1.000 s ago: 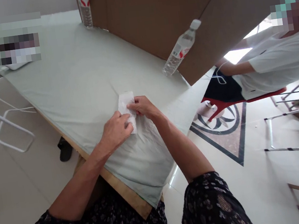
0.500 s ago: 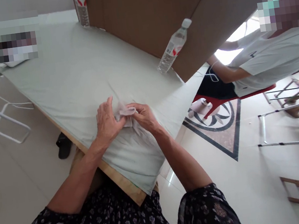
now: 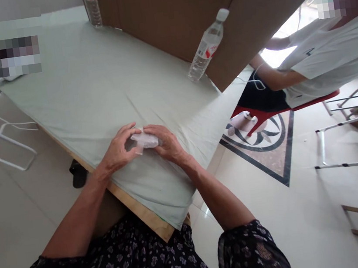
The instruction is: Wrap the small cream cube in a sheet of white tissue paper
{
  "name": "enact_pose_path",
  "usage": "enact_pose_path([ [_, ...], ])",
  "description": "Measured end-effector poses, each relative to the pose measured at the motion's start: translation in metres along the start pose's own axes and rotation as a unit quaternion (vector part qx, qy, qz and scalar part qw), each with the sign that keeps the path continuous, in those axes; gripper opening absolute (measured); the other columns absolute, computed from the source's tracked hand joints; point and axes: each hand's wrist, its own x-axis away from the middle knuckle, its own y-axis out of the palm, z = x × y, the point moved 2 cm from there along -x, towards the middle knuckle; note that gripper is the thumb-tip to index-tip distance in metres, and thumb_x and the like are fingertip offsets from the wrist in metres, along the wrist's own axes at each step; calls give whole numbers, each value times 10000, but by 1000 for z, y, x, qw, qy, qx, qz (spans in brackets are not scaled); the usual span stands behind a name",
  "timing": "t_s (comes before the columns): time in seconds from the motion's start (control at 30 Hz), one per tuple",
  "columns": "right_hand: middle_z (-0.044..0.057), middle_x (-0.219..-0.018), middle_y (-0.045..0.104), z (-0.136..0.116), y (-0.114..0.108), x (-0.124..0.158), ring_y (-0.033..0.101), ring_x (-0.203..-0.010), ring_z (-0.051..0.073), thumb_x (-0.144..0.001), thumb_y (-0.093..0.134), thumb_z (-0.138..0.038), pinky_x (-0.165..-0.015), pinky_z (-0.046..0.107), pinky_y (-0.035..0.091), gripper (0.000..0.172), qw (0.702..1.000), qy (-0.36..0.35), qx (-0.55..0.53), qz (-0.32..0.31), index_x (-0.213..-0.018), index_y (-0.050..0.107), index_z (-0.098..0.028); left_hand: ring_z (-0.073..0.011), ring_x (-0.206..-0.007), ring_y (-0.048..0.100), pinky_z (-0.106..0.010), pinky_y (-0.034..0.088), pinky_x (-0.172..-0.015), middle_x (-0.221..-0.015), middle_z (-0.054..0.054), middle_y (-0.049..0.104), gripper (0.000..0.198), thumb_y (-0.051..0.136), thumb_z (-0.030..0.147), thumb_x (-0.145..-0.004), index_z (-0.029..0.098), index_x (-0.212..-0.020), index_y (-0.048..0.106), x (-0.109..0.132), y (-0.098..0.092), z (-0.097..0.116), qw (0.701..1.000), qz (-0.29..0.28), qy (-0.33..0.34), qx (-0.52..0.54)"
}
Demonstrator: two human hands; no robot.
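A small white cloth, folded into a compact wad, is held between both my hands just above the pale green sheet covering the table. My left hand curls its fingers round the cloth's left side. My right hand pinches its right end with thumb and fingers. Both hands are near the table's front edge.
A plastic water bottle leans against a brown cardboard panel at the back right; another bottle stands at the far end. A white device with a cable lies far left. A seated person in a white shirt is at right.
The cloth lay open and flat under my fingers a second ago; since then both hands have gathered and folded it into a small wad and lifted it slightly.
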Motion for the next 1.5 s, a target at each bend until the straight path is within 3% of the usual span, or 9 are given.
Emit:
enact_pose_path([
  [0.1, 58, -1248, 772, -2, -3, -9, 691, -1195, 236, -872, 716, -336, -1091, 412, 533, 303, 990, 111, -86, 13, -1165, 737, -261, -370, -1542, 437, -558, 347, -1278, -1638, -191, 487, 673, 666, 349, -759, 164, -1404, 606, 0, -6, 0, 999, -26, -23, 30],
  [0.23, 8, -840, 708, -8, 0, -12, 651, -767, 159, -902, 671, -542, -731, 288, 551, 345, 946, 241, -218, -17, -976, 725, -210, -330, -1283, 668, -497, 529, -1113, -1373, -163, 702, 599, 708, 408, -785, 152, -1322, 642, -6, -4, -1, 976, -66, -107, 179],
  [0.33, -9, -754, 644, -9, 1, -11, 592, -685, 134, -890, 668, -612, -633, 253, 493, 420, 939, 258, -228, -10, -903, 705, -193, -284, -1128, 730, -416, 598, -970, -1250, -125, 751, 578, 755, 407, -761, 157, -1270, 648, -8, 1, 0, 946, -73, -150, 276],
  [0.47, 54, -1072, 756, -7, 0, -8, 705, -952, 192, -802, 779, -631, -820, 291, 567, 596, 938, 231, -260, -1, -1200, 670, -200, -284, -1160, 720, -387, 604, -947, -1264, -134, 743, 642, 772, 377, -733, 149, -1310, 605, -10, 4, 4, 943, -37, -166, 286],
  [0.6, 127, -1314, 727, -2, 2, -5, 705, -1161, 250, -753, 832, -627, -993, 366, 572, 864, 942, 231, -244, 9, -1441, 539, -195, -299, -1225, 700, -399, 599, -991, -1369, -172, 701, 750, 745, 378, -744, 124, -1417, 535, -15, 8, 6, 944, -33, -170, 279],
  [0.8, 136, -1339, 719, 1, 10, -4, 697, -1160, 256, -836, 734, -634, -1001, 388, 567, 769, 962, 218, -158, 39, -1440, 553, -193, -315, -1256, 691, -430, 600, -1026, -1409, -188, 679, 901, 717, 423, -771, 116, -1561, 411, -16, 13, -7, 943, -3, -175, 283],
  [1.0, 112, -1214, 755, -5, -5, 13, 693, -1014, 220, -960, 591, -545, -868, 360, 566, 448, 962, 212, -53, 161, -1272, 640, -226, -312, -1246, 700, -408, 609, -1002, -1385, -194, 686, 981, 758, 431, -727, 113, -1580, 391, -16, 16, -11, 933, -9, -173, 316],
  [1.23, 105, -1171, 780, -18, 0, 8, 685, -1109, 276, -979, 595, -493, -1048, 468, 516, 338, 987, 134, 29, 89, -1167, 737, -251, -336, -1311, 663, -434, 580, -1053, -1436, -212, 650, 1027, 773, 390, -692, 109, -1592, 368, -15, 15, -9, 923, -18, -182, 339],
  [1.5, 100, -1268, 761, -18, 5, 4, 678, -1047, 261, -871, 720, -440, -1009, 443, 530, 411, 992, 110, 7, 63, -1234, 689, -249, -322, -1256, 691, -423, 600, -1003, -1382, -189, 669, 1012, 765, 397, -725, 153, -1613, 345, -13, 15, -9, 928, -40, -167, 330],
])
